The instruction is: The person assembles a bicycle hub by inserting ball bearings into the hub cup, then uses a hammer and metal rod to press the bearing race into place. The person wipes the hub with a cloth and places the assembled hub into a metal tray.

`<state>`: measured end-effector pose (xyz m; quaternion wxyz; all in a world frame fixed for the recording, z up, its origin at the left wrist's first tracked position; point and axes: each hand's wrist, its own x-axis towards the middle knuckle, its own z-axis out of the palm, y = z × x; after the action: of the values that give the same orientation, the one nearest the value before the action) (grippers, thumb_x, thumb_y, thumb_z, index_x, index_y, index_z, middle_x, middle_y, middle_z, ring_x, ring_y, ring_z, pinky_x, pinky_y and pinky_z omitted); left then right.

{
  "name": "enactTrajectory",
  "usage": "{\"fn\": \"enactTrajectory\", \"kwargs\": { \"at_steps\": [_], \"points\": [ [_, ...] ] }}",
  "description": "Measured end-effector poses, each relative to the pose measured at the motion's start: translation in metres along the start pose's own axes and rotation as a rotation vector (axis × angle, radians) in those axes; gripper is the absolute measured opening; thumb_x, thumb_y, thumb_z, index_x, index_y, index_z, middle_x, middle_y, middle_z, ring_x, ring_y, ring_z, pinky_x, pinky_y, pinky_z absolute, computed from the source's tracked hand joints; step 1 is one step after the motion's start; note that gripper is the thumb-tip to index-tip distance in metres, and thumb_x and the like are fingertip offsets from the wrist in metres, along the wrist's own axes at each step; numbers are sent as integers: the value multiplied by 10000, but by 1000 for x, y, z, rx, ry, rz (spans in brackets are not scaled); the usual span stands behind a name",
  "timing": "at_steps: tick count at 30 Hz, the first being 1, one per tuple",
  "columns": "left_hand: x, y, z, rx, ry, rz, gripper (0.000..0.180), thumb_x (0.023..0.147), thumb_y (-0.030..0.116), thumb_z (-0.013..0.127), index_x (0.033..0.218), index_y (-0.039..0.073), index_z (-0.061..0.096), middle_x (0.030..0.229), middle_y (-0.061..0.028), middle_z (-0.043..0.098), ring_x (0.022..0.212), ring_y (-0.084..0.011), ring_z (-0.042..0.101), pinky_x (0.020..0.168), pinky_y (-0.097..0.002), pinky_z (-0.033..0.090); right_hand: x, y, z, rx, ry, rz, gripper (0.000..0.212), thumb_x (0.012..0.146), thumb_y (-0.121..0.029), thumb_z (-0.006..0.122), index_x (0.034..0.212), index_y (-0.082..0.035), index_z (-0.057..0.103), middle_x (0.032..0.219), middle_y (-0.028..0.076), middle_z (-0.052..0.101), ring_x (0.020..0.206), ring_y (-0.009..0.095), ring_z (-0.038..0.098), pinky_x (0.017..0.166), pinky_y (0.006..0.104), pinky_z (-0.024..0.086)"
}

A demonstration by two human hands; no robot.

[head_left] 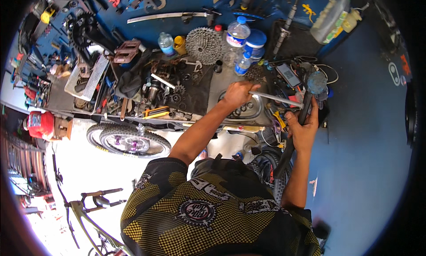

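Observation:
Above the bench's front edge, my left hand [241,94] is closed round one end of a slim grey metal rod [277,98]. The rod's other end meets a long dark bar [288,156], which slants up from near my right forearm. My right hand [304,132] is wrapped around this bar, thumb on the near side. At the bar's upper end is a round, worn blue-grey piece [317,83]; whether it is joined to the bar I cannot tell. Beneath my left hand lies a metal tray [255,115] holding several small dark rings.
A cluttered workbench [202,96] carries a large cassette [205,46], plastic bottles [237,34], a blue tub [256,42], a phone [288,75], a pedal [127,51] and a yellow folding tool [156,112]. Bicycle wheels [128,140] stand below; a blue wall [364,136] bounds the right.

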<state>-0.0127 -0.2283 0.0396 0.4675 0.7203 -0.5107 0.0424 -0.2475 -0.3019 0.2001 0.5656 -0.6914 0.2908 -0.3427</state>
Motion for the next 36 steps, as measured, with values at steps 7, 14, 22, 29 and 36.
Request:
{"fn": "enactTrajectory", "kwargs": {
  "at_steps": [7,14,22,29,36],
  "points": [
    [-12,12,2,109,-7,19,375,1004,324,725,754,49,677,739,-151,683,689,-398,682,642,-509,550,7,10,21,11,-85,43,819,939,-102,787,1617,-32,333,849,49,638,492,61,486,413,244,398],
    [-23,15,-2,135,-55,99,286,901,323,811,915,57,707,916,-140,708,852,-351,714,720,-485,568,5,20,17,-15,-112,85,686,1019,-93,666,1624,-67,345,834,53,638,470,71,485,397,256,398],
    [-47,-27,-64,180,-111,-311,314,891,335,820,1056,79,740,1018,-174,747,948,-369,741,811,-478,599,4,13,-15,-22,133,30,622,1053,-156,611,1608,-39,357,596,10,475,422,103,455,387,286,389],
    [-72,-83,-162,758,-563,-847,410,893,394,792,1115,51,773,1089,-224,778,1099,-400,743,946,-498,603,3,8,-51,-40,250,-14,624,1054,-187,621,1603,-38,365,575,6,449,418,98,440,384,285,387],
    [-80,-110,-186,732,-541,-902,323,878,299,749,1116,85,794,1130,-233,768,1092,-410,738,940,-502,602,5,18,-68,21,303,15,602,1053,-145,611,1588,-18,366,667,49,540,442,101,468,400,280,403]
  ]
}}
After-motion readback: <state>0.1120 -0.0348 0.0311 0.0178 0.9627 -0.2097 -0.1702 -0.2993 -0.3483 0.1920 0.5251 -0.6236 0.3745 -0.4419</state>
